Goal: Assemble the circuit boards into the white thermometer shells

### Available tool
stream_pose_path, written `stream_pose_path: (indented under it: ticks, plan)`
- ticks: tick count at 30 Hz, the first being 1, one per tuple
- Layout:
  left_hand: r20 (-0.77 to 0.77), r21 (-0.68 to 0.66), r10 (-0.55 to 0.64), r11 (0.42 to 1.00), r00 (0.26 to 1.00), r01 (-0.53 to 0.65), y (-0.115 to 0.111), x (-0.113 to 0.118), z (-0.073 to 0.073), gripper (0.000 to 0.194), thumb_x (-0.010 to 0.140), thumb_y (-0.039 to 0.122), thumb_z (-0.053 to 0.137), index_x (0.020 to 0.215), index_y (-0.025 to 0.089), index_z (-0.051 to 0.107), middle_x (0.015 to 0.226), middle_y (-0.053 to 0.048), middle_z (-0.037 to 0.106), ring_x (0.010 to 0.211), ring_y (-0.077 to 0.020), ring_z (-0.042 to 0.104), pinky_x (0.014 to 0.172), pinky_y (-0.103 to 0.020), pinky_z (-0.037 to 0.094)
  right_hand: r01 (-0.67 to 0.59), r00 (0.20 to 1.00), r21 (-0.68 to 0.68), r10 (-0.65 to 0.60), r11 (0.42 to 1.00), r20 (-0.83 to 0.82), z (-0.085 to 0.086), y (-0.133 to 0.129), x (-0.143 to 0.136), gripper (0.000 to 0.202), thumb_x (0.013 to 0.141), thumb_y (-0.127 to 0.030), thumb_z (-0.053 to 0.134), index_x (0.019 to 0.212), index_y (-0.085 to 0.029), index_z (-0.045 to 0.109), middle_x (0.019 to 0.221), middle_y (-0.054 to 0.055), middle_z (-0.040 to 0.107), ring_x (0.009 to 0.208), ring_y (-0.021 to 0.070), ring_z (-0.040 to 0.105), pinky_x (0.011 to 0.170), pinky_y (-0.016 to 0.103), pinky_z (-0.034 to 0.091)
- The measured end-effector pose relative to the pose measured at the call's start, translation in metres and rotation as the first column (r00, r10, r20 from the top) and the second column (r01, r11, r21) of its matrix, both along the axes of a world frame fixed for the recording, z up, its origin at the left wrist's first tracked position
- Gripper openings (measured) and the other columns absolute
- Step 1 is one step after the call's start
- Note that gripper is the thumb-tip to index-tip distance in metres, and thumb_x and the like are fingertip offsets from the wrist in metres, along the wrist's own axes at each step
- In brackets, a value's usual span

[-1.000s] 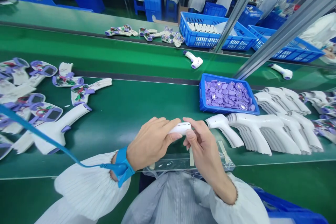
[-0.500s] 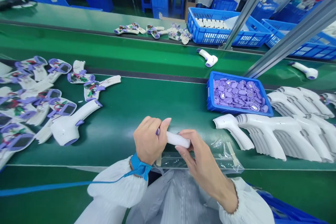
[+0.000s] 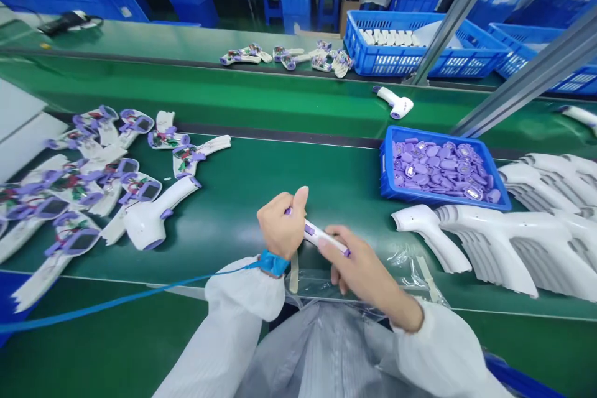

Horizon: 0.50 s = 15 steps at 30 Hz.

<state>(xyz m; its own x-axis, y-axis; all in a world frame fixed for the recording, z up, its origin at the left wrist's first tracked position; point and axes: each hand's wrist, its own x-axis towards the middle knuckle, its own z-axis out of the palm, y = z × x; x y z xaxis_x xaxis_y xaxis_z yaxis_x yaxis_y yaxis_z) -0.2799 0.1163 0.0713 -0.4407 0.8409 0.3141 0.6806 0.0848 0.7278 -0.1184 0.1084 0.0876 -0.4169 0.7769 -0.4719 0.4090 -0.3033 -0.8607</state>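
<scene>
A white and purple forehead thermometer [image 3: 321,237] is held between my two hands over the near edge of the green work surface. My left hand [image 3: 282,224], with a blue wrist strap, is closed around its head end, which is mostly hidden in the fist. My right hand [image 3: 357,261], slightly blurred, grips the handle near its purple end. A clear plastic strip [image 3: 373,283] lies just below the hands. To the left rests another closed white thermometer [image 3: 145,224], beside several open thermometer halves [image 3: 77,239] with wiring and small screens.
A blue bin [image 3: 386,183] of purple covers stands to the right. Nested white shell halves [image 3: 494,242] lie in front of it. Behind, a thermometer [image 3: 395,102] sits on the belt near a metal post [image 3: 459,22]. Blue crates [image 3: 420,65] and co-workers in pale coats are farther back.
The thermometer has turned in my hands, so purple parts on its handle now show. My right hand has shifted along the handle. The whole view has swung somewhat to the left.
</scene>
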Motion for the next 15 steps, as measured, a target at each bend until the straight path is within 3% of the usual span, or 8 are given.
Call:
stream_pose_path:
  ticks: [1,3,4,6,9,11,13,15]
  plan:
    - [-0.026,-0.019,0.006,1.000,1.000,-0.006,0.009,0.002,-0.002,0.055,0.098,0.044,0.043,0.048,0.020,0.046,0.051,-0.001,0.051,0.052,-0.0115,0.045,0.058,-0.028,0.037,-0.068,0.994,0.194,0.050,0.979,0.096,-0.002,-0.001,-0.004,0.035,0.093,-0.051,0.050,0.104,-0.020,0.062,0.082,0.006,0.068,0.055,0.0147,0.056,0.049,0.025,0.036]
    - [-0.095,-0.063,-0.025,0.998,0.995,0.019,0.026,0.005,-0.005,0.058,0.098,0.042,0.039,0.044,0.020,0.038,0.049,-0.001,0.045,0.050,-0.0111,0.039,0.056,-0.029,0.033,-0.221,0.951,0.457,0.086,0.862,0.298,-0.008,-0.005,-0.013,0.031,0.098,-0.043,0.045,0.103,-0.019,0.064,0.081,0.008,0.069,0.062,0.0179,0.061,0.055,0.027,0.035]
    - [-0.128,-0.085,-0.044,0.996,0.991,0.033,0.031,0.005,-0.005,0.058,0.098,0.040,0.036,0.043,0.020,0.035,0.048,-0.001,0.044,0.049,-0.0112,0.038,0.055,-0.029,0.031,-0.279,0.926,0.508,0.088,0.815,0.366,-0.011,-0.006,-0.016,0.034,0.100,-0.041,0.040,0.102,-0.018,0.065,0.078,0.009,0.069,0.062,0.0187,0.062,0.055,0.027,0.034]
    - [-0.169,-0.131,-0.104,0.988,0.980,0.083,0.034,0.001,-0.003,0.057,0.098,0.037,0.034,0.044,0.020,0.038,0.051,-0.003,0.048,0.051,-0.0120,0.041,0.057,-0.030,0.032,-0.321,0.912,0.538,0.101,0.779,0.397,-0.013,-0.005,-0.018,0.039,0.102,-0.042,0.035,0.098,-0.017,0.066,0.072,0.008,0.068,0.059,0.0187,0.062,0.055,0.027,0.033]
    - [-0.204,-0.231,-0.248,0.952,0.947,0.200,0.028,-0.017,0.003,0.048,0.092,0.045,0.050,0.052,0.020,0.055,0.060,-0.005,0.061,0.061,-0.0148,0.056,0.062,-0.029,0.038,-0.230,0.960,0.544,0.096,0.807,0.264,-0.007,0.006,-0.009,0.037,0.098,-0.048,0.043,0.090,-0.022,0.069,0.071,0.004,0.070,0.058,0.0177,0.061,0.056,0.027,0.039]
    - [-0.217,-0.320,-0.293,0.922,0.931,0.216,0.032,-0.039,0.010,0.043,0.083,0.051,0.062,0.053,0.020,0.061,0.060,-0.005,0.063,0.064,-0.0181,0.060,0.062,-0.030,0.040,-0.090,0.979,0.534,-0.023,0.841,0.201,0.000,0.018,-0.002,0.034,0.092,-0.054,0.053,0.100,-0.026,0.069,0.079,0.002,0.073,0.058,0.0174,0.061,0.056,0.028,0.044]
    - [-0.227,-0.386,-0.232,0.913,0.946,0.131,0.051,-0.070,0.022,0.045,0.081,0.053,0.063,0.052,0.019,0.062,0.056,-0.007,0.062,0.063,-0.0215,0.061,0.061,-0.032,0.040,0.040,0.964,0.554,-0.178,0.832,0.198,0.007,0.030,-0.001,0.044,0.086,-0.058,0.058,0.117,-0.028,0.063,0.093,0.003,0.074,0.060,0.0186,0.064,0.055,0.030,0.049]
    - [-0.230,-0.408,-0.106,0.913,0.967,0.003,0.083,-0.108,0.042,0.050,0.086,0.054,0.057,0.055,0.016,0.064,0.058,-0.011,0.063,0.066,-0.0237,0.063,0.063,-0.033,0.043,0.089,0.946,0.589,-0.254,0.803,0.202,0.013,0.038,-0.006,0.053,0.085,-0.060,0.057,0.127,-0.029,0.056,0.106,0.006,0.072,0.065,0.0202,0.066,0.056,0.032,0.051]
